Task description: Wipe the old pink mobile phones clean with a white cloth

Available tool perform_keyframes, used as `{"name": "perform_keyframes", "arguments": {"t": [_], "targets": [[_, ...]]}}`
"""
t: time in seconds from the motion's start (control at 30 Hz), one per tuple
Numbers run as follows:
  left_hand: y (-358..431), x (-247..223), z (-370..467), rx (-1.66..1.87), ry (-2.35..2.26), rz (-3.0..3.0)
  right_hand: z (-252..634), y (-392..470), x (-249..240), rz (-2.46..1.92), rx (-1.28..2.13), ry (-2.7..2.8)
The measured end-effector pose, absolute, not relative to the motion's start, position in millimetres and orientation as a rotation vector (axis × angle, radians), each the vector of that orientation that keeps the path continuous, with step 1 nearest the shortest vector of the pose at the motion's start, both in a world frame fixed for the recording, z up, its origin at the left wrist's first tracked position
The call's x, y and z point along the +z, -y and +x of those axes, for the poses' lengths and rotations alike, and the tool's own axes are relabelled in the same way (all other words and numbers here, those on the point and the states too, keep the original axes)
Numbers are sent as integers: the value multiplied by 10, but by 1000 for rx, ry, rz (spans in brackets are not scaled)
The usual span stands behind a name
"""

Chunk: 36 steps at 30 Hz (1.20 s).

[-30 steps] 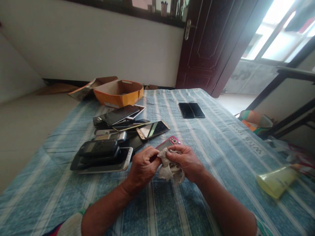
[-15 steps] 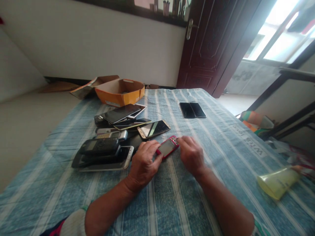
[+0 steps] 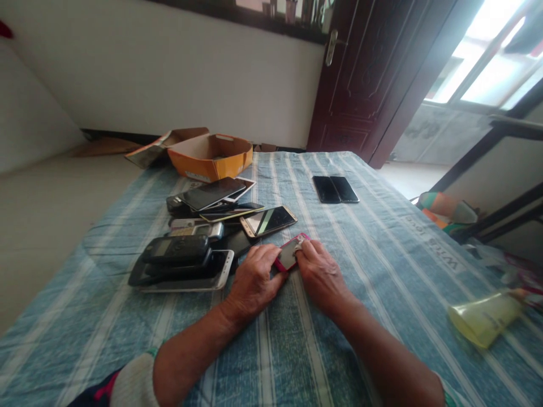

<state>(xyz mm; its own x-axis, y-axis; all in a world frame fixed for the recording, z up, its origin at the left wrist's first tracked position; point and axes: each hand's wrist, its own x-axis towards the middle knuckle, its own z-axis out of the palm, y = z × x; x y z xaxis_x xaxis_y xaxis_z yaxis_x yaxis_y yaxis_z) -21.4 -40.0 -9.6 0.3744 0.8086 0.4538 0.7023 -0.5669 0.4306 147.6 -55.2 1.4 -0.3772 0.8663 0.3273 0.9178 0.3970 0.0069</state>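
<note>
Pink phone (image 3: 287, 258): small, bright pink-red rim, greyish screen, face up. Sits at a slant, near end toward lower left, far end toward upper right. Can't tell if it's flat on the tabletop (image 3: 365, 316) or slightly raised. Near end pinched by left hand (image 3: 255, 277). Cloth (image 3: 298, 243): off-white, bunched under fingers of right hand (image 3: 320, 274), against phone's far end; mostly hidden.
</note>
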Motion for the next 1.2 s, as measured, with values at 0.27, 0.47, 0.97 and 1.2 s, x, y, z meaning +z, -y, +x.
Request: {"name": "perform_keyframes", "arguments": {"t": [0.27, 0.47, 0.97, 1.2], "targets": [[398, -85, -200, 939, -1394, 2430, 1422, 603, -79, -1569, -301, 2342], [400, -84, -197, 919, -1421, 2433, 1324, 606, -134, -1469, -323, 2379], [407, -71, -184, 941, -1430, 2433, 1242, 463, -32, -1456, -289, 2488], [390, -92, -177, 946, -1429, 2438, 1441, 280, 58, -1805, -271, 2352]]}}
